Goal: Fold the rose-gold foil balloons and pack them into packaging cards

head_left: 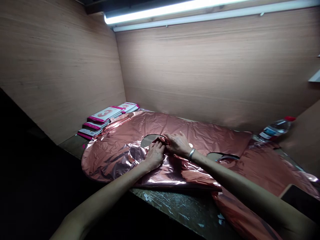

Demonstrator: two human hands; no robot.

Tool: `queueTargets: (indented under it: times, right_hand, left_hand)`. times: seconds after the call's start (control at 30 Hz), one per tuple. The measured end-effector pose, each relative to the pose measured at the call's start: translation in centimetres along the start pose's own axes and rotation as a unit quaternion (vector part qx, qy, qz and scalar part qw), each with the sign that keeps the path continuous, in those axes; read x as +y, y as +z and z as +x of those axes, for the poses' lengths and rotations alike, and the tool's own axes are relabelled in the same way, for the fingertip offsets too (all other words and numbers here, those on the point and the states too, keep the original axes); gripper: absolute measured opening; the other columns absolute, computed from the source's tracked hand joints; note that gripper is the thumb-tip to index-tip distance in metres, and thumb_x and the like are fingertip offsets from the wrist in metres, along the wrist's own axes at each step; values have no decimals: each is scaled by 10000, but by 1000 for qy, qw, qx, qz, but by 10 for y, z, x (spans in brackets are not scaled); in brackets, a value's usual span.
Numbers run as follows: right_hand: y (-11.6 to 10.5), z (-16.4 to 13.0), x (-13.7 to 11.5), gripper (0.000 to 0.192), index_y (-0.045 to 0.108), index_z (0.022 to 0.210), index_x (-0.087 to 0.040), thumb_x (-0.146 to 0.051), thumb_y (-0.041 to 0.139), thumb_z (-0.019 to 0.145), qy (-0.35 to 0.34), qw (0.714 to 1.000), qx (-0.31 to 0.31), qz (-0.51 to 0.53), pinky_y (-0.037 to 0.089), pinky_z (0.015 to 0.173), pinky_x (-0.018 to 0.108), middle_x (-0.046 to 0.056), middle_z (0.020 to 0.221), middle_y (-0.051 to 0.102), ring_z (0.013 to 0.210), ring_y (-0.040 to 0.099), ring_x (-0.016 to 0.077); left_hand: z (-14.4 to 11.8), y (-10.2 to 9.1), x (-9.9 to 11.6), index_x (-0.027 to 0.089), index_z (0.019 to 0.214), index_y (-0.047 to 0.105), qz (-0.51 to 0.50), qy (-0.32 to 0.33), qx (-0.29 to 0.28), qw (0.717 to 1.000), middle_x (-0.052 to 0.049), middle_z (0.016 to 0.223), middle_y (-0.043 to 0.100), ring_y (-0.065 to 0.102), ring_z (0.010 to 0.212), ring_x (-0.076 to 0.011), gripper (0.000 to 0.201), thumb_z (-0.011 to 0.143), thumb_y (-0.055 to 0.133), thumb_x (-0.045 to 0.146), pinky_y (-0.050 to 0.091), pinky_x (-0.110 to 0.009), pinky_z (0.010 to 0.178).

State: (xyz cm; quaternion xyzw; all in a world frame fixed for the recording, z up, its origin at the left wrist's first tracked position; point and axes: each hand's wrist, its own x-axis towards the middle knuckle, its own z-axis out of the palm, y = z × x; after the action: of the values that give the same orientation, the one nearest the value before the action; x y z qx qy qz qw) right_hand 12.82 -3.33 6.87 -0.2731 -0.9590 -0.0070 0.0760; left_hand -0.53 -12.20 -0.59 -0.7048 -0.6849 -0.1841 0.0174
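Note:
A large rose-gold foil balloon [170, 123], flat and uninflated, spreads over the worktable with an oval opening near its middle and another to the right. Beside the first opening, my left hand [155, 155] has its fingers closed on a gathered fold of the foil. Close against it, my right hand [178, 144], with a silver bracelet [191, 153] at the wrist, grips the same crumpled part. Its thumb and fingertips are partly hidden by the dark fold.
Stacked flat packets [105, 114] printed with a figure 3 lie at the back left corner. A clear bottle with a red cap [276, 129] leans at the right. Wooden panels [212, 73] enclose the table, under a lit tube lamp [160, 12]. A dark flat object [298, 196] lies at the right edge.

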Motion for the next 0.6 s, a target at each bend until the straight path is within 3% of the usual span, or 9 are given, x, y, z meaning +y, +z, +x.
queueTargets:
  times: [0.17,0.33,0.5,0.6]
  right_hand:
    - [-5,20,8,231,699,977,-190,-238,483,910,30,999,17,-20,347,890,384,128,924,752,896,672,251]
    - [-9,35,29,226,721,947,-213,-266,501,936,-5,999,52,-16,346,946,367,107,957,755,901,665,235]
    - [8,3,22,273,711,1002,-183,-229,445,963,-81,995,54,0,401,883,339,128,942,743,902,654,231]
    - [22,-22,13,265,683,1079,-179,-236,457,951,-108,993,50,10,432,840,324,127,1043,728,944,647,234]
  left_hand:
    - [-1,0,0,221,1197,593,-1,8,-5,1000,-107,1298,544,414,1279,-277,309,900,506,209,327,-481,1075]
    - [-3,2,1,191,1258,568,1,-1,-3,1000,-135,1286,548,446,1260,-302,359,911,475,196,327,-519,1079]
    - [-1,4,-1,164,1206,583,-20,5,13,1000,-146,1239,583,467,1239,-294,305,965,433,274,344,-514,1076]
    - [0,6,-6,141,1167,585,-44,-4,30,999,-136,1200,606,522,1168,-247,275,943,430,183,399,-438,1048]
